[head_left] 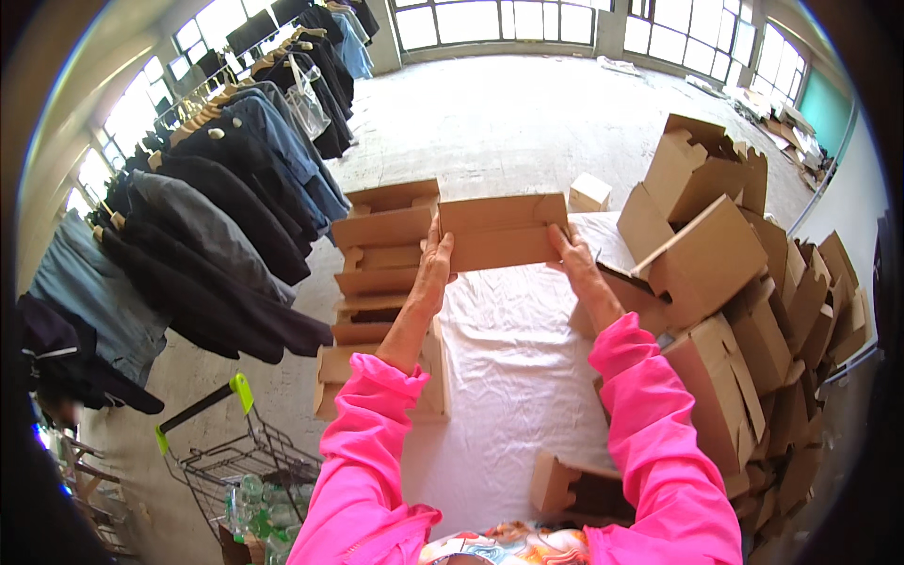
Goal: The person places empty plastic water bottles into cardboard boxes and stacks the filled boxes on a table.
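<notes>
A brown rectangular cardboard box hangs above the far end of the white cloth-covered bench; the fingers of the left hand are clamped on its left end, those of the right hand on its right; its inside is hidden; a row of open brown cardboard boxes lines the bench's left side; a heap of brown cardboard cartons crowds its right; left of the bench, a black wire cart holds clear and greenish plastic bottles.
</notes>
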`<action>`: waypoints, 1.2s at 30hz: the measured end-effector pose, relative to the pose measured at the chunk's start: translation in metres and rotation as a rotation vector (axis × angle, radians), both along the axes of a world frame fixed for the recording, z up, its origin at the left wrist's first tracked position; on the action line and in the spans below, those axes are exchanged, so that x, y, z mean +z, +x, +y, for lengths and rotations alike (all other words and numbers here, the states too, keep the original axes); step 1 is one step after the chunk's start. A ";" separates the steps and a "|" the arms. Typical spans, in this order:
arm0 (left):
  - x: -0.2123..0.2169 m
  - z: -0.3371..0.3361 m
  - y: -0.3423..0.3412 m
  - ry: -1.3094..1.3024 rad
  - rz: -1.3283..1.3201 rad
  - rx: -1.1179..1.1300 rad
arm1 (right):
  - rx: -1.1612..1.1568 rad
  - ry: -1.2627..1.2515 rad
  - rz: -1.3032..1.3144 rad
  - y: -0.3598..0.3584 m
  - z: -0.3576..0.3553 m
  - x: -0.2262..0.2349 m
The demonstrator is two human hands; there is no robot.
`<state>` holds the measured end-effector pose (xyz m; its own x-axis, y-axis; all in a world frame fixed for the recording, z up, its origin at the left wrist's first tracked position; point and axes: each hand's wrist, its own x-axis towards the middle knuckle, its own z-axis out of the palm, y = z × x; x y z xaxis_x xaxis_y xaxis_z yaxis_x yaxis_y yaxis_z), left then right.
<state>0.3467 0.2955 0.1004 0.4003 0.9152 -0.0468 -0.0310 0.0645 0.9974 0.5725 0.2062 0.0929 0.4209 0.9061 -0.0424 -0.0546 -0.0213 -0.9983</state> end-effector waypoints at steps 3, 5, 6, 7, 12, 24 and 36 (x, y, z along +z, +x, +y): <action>-0.026 0.044 0.032 -0.041 0.075 0.044 | -0.053 -0.062 0.009 0.026 0.043 -0.035; -0.036 0.063 0.044 -0.125 0.150 0.062 | -0.070 -0.073 0.037 0.031 0.063 -0.051; -0.045 0.078 0.049 -0.053 0.145 0.068 | -0.081 -0.072 0.056 0.033 0.074 -0.058; -0.060 0.094 0.047 0.016 0.144 0.088 | -0.078 -0.075 0.078 0.029 0.087 -0.067; -0.098 0.132 0.062 -0.047 0.081 0.017 | -0.017 -0.114 -0.097 0.044 0.139 -0.124; -0.093 0.117 0.077 0.208 0.780 -0.203 | -0.236 -0.487 -0.482 0.028 0.170 -0.128; 0.134 -0.050 -0.034 0.901 0.604 -0.483 | 0.145 -0.320 -0.645 -0.014 0.045 -0.032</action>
